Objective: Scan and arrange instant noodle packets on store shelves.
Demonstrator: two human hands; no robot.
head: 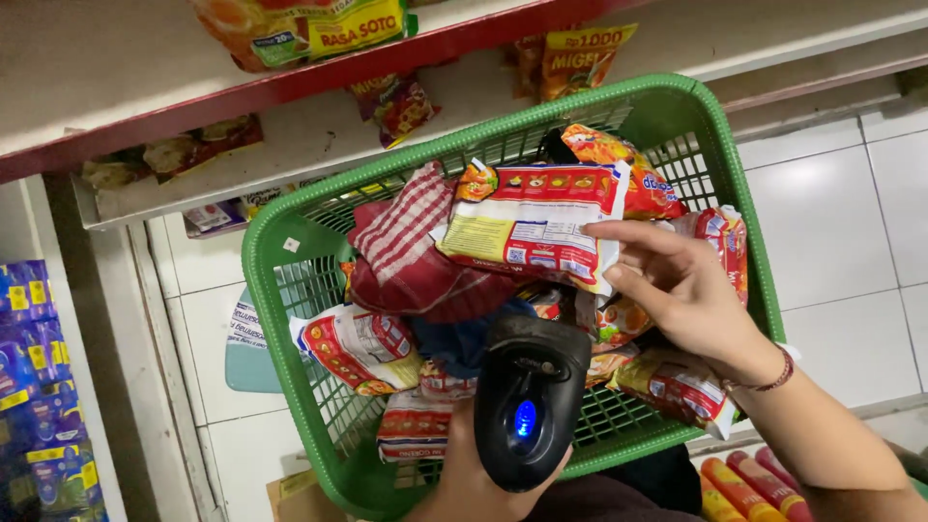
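My left hand (462, 474) grips a black handheld barcode scanner (527, 396) with a blue light, low in the middle. It points toward an orange and red noodle packet (527, 227). My right hand (677, 285) holds that packet by its right edge, its back side up, above a green plastic basket (280, 261). In the basket lie several more snack packets (360, 346) and a red and white checked cloth (406, 253).
Shelves with a red edge (290, 82) run along the top, carrying more packets (575, 58). White floor tiles (851, 232) lie to the right. Blue packages (34, 387) stack at the left. Red and orange tubes (749, 483) sit at the bottom right.
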